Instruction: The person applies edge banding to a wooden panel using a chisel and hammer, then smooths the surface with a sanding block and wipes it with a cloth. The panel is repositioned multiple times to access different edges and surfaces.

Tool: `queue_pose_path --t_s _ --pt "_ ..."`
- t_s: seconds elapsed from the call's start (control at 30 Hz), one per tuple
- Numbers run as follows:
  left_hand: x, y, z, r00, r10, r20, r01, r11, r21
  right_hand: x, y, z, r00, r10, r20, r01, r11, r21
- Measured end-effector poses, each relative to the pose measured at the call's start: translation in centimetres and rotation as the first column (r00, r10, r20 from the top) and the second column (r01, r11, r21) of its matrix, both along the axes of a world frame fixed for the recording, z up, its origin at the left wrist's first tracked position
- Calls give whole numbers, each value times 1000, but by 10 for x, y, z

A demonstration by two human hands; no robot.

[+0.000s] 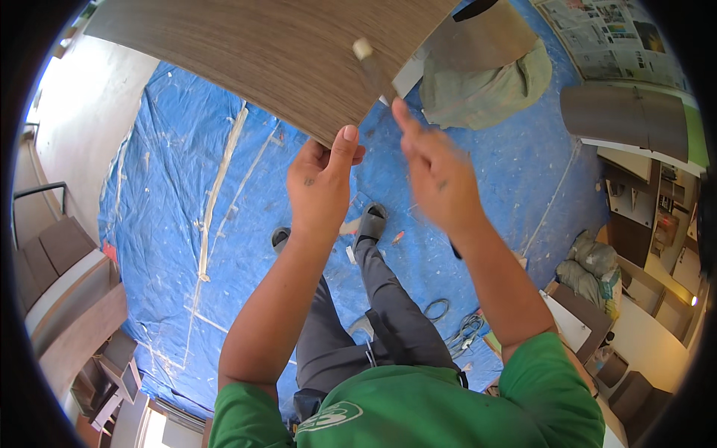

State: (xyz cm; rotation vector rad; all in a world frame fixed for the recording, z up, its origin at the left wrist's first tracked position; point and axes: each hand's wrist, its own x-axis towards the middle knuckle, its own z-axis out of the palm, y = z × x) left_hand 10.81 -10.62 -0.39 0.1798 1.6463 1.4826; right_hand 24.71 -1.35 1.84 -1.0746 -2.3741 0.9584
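A brown wood-grain panel [261, 60] fills the top of the view, its near corner pointing toward me. My left hand [323, 179] grips that corner, thumb on the upper face and fingers curled underneath. My right hand [442, 175], smeared by motion, is just right of the corner with its index finger stretched forward. It is closed around a short stick-like tool [375, 72] with a blunt cream tip, which lies over the panel's right edge. Blur hides the tool's exact kind, and whether it touches the panel cannot be told.
Blue plastic sheeting [179, 179] covers the floor, with tape strips across it. A greenish cloth bundle [485, 89] lies beyond my right hand. Coiled cable [467, 334] is near my legs. Cabinet parts [627, 123] and filled bags [590, 265] line the right; panels [56, 257] stand left.
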Motion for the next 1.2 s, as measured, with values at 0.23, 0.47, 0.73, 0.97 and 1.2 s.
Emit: queue_pose_path --t_s 0.23,0.47,0.73,0.97,1.2 --pt "-3 6 -2 999 -5 -43 6 1000 20 -38 68 7 991 -136 -2 136 991 -21" --pt "-3 11 -8 999 3 -52 -1 999 42 -34 71 -2 991 -108 -83 111 993 27" --pt "-2 9 -10 997 13 -77 -7 997 78 -15 20 1 997 56 49 -57 998 17" --pt "0 11 -13 995 4 -97 8 992 122 -28 44 1 998 -20 67 16 998 56" --pt "0 8 -14 997 10 -80 -1 994 113 -21 32 -4 999 29 30 -30 997 69"
